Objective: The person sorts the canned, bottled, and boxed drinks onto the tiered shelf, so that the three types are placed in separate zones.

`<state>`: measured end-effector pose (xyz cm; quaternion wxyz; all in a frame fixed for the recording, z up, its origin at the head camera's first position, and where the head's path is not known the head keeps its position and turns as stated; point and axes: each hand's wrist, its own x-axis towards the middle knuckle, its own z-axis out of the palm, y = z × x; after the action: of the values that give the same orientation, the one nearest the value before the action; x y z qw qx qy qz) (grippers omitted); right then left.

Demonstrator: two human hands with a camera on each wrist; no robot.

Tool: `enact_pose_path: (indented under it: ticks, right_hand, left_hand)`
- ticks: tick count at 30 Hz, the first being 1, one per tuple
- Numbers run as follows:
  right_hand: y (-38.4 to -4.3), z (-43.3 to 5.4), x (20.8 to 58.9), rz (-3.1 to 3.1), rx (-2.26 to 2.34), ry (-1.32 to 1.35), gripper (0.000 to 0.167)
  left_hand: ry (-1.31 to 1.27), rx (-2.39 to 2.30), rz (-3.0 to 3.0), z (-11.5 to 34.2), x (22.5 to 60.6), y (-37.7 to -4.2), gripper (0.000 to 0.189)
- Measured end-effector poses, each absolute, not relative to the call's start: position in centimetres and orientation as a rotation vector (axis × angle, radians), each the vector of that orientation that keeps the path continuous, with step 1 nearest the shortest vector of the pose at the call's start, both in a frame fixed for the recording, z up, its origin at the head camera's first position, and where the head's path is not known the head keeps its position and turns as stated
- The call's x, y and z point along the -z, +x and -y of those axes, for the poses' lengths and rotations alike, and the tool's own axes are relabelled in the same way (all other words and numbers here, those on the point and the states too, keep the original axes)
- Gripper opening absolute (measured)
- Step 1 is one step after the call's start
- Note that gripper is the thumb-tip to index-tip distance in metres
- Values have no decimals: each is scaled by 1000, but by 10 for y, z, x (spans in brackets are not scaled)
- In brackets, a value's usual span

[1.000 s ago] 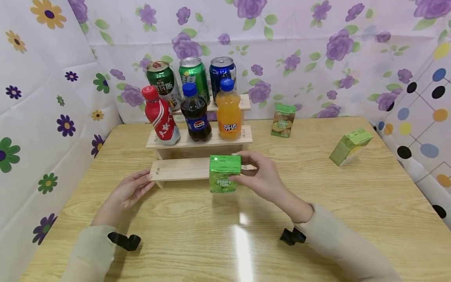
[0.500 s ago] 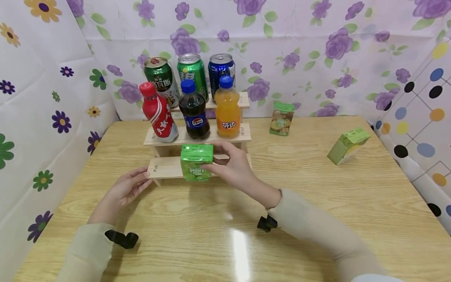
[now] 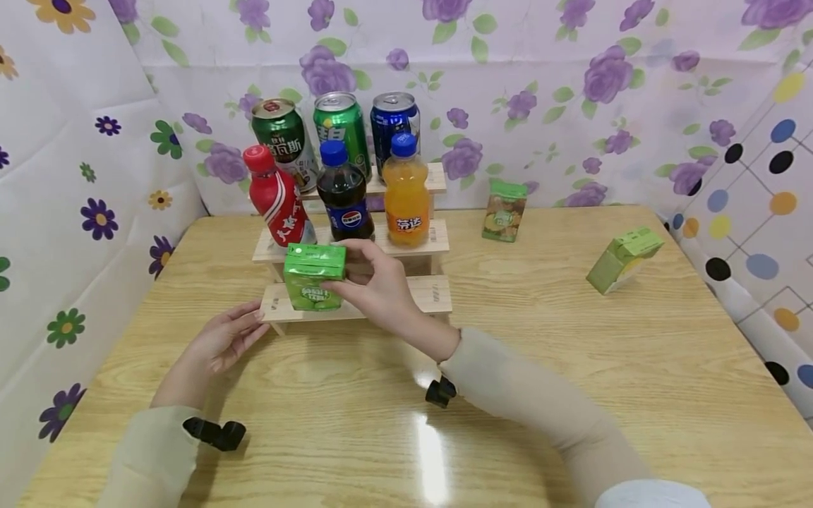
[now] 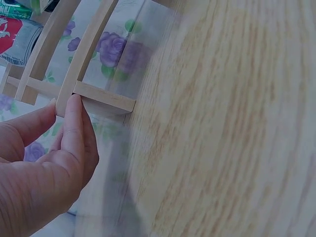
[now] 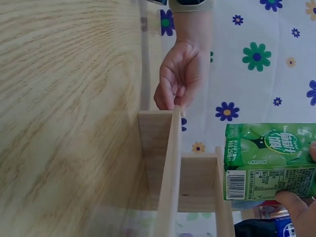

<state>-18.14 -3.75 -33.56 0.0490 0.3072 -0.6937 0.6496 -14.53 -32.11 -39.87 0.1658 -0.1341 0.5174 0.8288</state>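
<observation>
My right hand [image 3: 384, 293] grips a green juice box [image 3: 312, 276] by its right side. Held upright, the box is above the left part of the bottom tier of a stepped wooden display shelf [image 3: 419, 293]. A gap shows between box and board in the right wrist view, where fingertips [image 5: 291, 205] press the carton [image 5: 269, 153]. At the left end of that same tier, my left hand [image 3: 222, 342] pinches the board's edge; in the left wrist view its thumb and fingers [image 4: 74, 123] meet the corner of the wood [image 4: 106, 96].
On the middle tier stand a red bottle [image 3: 279, 201], a cola bottle [image 3: 345, 197] and an orange soda bottle [image 3: 406, 197]. Three cans, including a blue can [image 3: 395, 123], fill the top tier. Two more juice boxes, a brown-green carton [image 3: 504, 212] and a tilted carton [image 3: 624, 261], are farther right.
The right hand has carried the green juice box leftward and slightly up, from the middle of the bottom tier to its left part. The left hand keeps its hold on the shelf end.
</observation>
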Motion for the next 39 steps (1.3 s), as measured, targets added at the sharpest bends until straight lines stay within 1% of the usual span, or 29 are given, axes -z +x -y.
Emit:
enact_pose_path:
  ticks: [4,9,19,26,39]
  right_hand:
    - [-181,46,339,2123,-1986,929,49]
    - [-181,55,345,2133,-1962,891,50]
    - [-186,66,364,2206,-2045,735,51]
    - [-192,76,373,2217,-2002,753,51]
    - [-192,91,366,2315,-1806,803,52]
  left_hand:
    - [-386,-2375,-1438,321,399,-144,17]
    - [-393,-2397,-1402,321,399,-143,22]
    - [-373,-2394,-1410,321,400,-144,20]
    - [-373,-2392,-1399,322,400,-145,21]
    - [-374,-2399,-1373,323,400,-144,20]
